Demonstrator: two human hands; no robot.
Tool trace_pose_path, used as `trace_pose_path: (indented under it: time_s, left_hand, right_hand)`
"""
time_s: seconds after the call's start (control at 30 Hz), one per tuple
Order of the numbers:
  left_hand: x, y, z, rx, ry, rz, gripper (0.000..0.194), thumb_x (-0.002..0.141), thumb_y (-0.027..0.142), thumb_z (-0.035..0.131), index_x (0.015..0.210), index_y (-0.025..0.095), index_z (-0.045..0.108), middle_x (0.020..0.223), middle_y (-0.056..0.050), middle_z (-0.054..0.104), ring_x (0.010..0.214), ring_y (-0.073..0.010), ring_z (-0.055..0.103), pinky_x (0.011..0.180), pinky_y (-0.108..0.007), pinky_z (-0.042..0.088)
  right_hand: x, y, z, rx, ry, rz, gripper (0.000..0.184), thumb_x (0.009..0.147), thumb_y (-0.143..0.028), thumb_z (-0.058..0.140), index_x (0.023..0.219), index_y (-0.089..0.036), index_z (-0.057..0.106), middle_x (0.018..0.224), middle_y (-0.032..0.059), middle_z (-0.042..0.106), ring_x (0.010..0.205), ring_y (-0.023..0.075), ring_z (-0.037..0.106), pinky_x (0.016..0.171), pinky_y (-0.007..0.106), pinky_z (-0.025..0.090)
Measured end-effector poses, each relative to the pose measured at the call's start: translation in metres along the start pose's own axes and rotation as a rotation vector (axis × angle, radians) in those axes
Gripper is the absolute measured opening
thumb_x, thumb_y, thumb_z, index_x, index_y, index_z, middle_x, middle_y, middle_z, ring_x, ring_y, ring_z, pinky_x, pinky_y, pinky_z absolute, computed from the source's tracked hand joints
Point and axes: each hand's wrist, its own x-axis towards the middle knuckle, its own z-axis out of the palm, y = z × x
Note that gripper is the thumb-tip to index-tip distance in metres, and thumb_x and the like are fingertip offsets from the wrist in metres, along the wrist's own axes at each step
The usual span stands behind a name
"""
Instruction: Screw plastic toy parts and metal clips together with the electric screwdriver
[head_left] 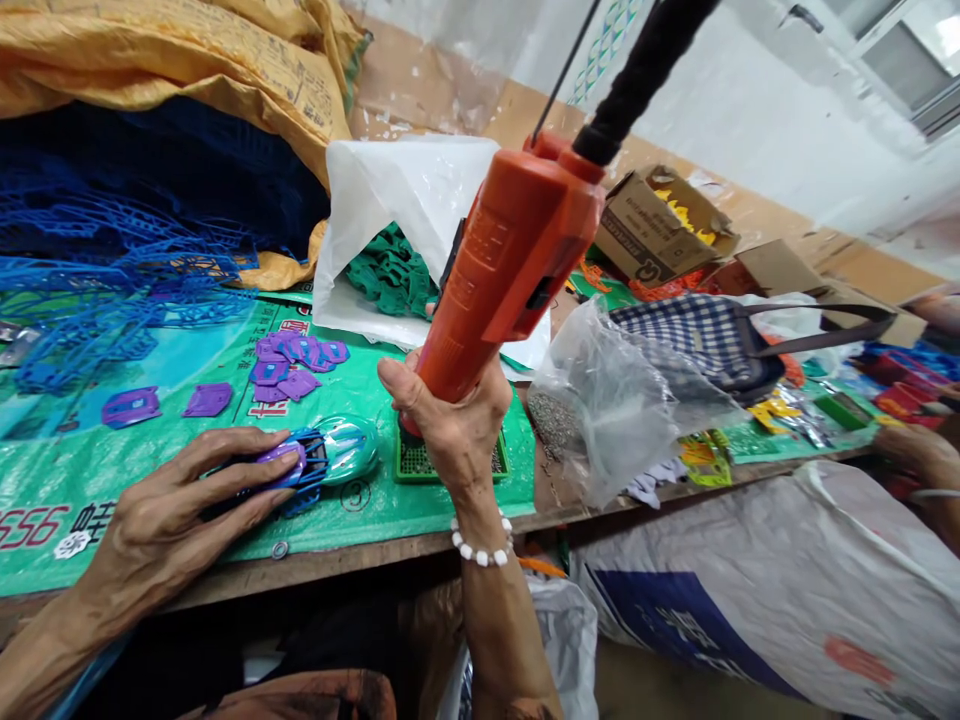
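My right hand is wrapped round an orange electric screwdriver, held upright with its cord end at the top. The screwdriver's lower end is over a small green tray of screws, and its tip is hidden by the hand and tray. On the green sheet to the left, my left hand grips a toy car with a teal body and blue and purple parts. The fingers lie across the car and hide part of it. Beyond that hand lie loose purple plastic panels and a pile of more purple panels.
Blue plastic frames spill from a yellow sack at the left. Green parts sit in a white bag. A clear bag of screws, a checked bag and cardboard boxes stand right. Another person's hand is at far right.
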Motion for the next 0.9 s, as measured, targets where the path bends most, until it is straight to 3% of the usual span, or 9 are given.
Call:
trace_pose_path:
  time_s: [0.23,0.5,0.7,0.9]
  left_hand:
    - [0.0,0.003,-0.003,0.0,-0.027,-0.021,0.035,0.107,0.035,0.045,0.137,0.037,0.063,0.132,0.004,0.069,0.127,-0.0146,0.061,0.118,-0.028,0.043]
    - [0.003,0.003,-0.003,0.006,-0.008,-0.011,0.032,0.107,0.036,0.044,0.13,0.036,0.066,0.127,0.004,0.071,0.121,-0.0126,0.064,0.116,-0.026,0.044]
    - [0.013,0.012,-0.005,-0.028,0.005,-0.118,0.033,0.098,0.041,0.063,0.127,0.026,0.064,0.122,-0.001,0.071,0.113,-0.0156,0.068,0.112,-0.027,0.048]
    - [0.015,0.01,0.006,-0.162,0.055,-0.097,0.024,0.095,0.026,0.069,0.119,0.025,0.067,0.12,-0.004,0.071,0.11,-0.0188,0.069,0.101,-0.033,0.057]
  right_hand:
    - [0.003,0.0,0.001,0.031,-0.013,0.028,0.055,0.061,-0.05,0.089,0.102,-0.023,0.063,0.072,-0.0034,0.064,0.061,0.0172,0.061,0.059,0.034,0.054]
    - [0.001,-0.002,0.002,-0.007,-0.02,0.055,0.051,0.066,-0.05,0.086,0.102,-0.025,0.06,0.073,-0.0041,0.062,0.062,0.0166,0.062,0.059,0.033,0.054]
    - [0.003,-0.014,0.002,-0.029,-0.004,-0.021,0.051,0.067,-0.052,0.085,0.103,-0.024,0.062,0.071,-0.0046,0.062,0.06,0.0156,0.057,0.061,0.034,0.053]
    - [0.008,-0.035,0.002,-0.049,0.058,-0.059,0.041,0.07,-0.048,0.086,0.093,-0.024,0.062,0.069,-0.0049,0.063,0.053,0.0142,0.057,0.051,0.031,0.051]
